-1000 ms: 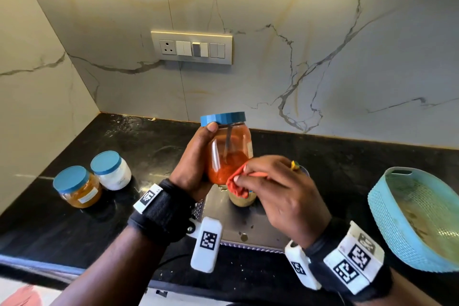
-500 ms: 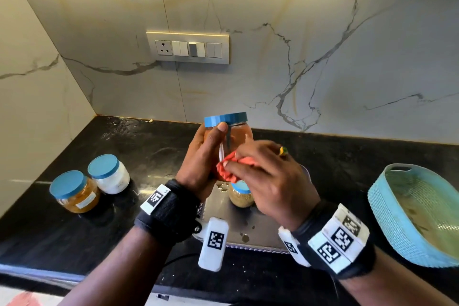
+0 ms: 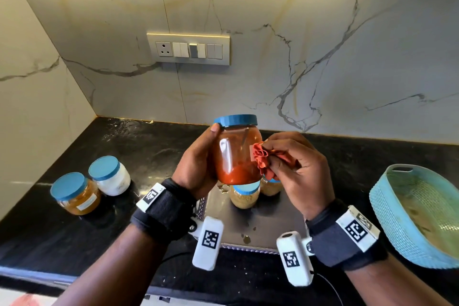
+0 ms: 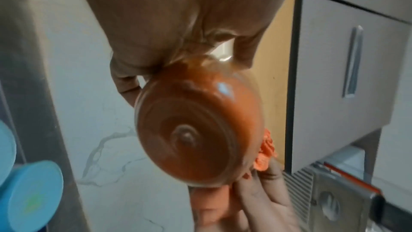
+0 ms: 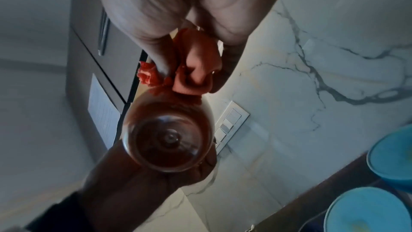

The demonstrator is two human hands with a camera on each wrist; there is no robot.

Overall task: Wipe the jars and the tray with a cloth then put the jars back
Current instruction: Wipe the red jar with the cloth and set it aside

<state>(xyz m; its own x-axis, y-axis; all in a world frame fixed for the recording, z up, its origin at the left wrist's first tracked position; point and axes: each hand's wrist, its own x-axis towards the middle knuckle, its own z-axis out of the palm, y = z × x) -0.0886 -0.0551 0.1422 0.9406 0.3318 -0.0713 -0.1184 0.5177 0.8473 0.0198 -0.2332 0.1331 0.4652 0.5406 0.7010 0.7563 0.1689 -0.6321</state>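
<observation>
Left hand (image 3: pixel 196 169) grips the jar (image 3: pixel 237 156) — blue lid, red powder inside, held above the tray (image 3: pixel 260 221); right hand (image 3: pixel 295 171) pinches a bunched orange cloth (image 3: pixel 262 159) against its right side.

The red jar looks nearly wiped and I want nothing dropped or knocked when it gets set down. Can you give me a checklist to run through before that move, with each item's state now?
1. Left hand grips the red jar firmly: ok, fingers wrap its side.
2. Blue lid seated: ok, it sits level on top.
3. Cloth secured: ok, the right hand pinches it against the jar.
4. Jar wiped all round: cannot tell, the far side is hidden.
5. Free spot on the tray: ok, the near part is bare, two jars stand at the back.
6. Tray wiped: not ok, specks show on it.
</observation>
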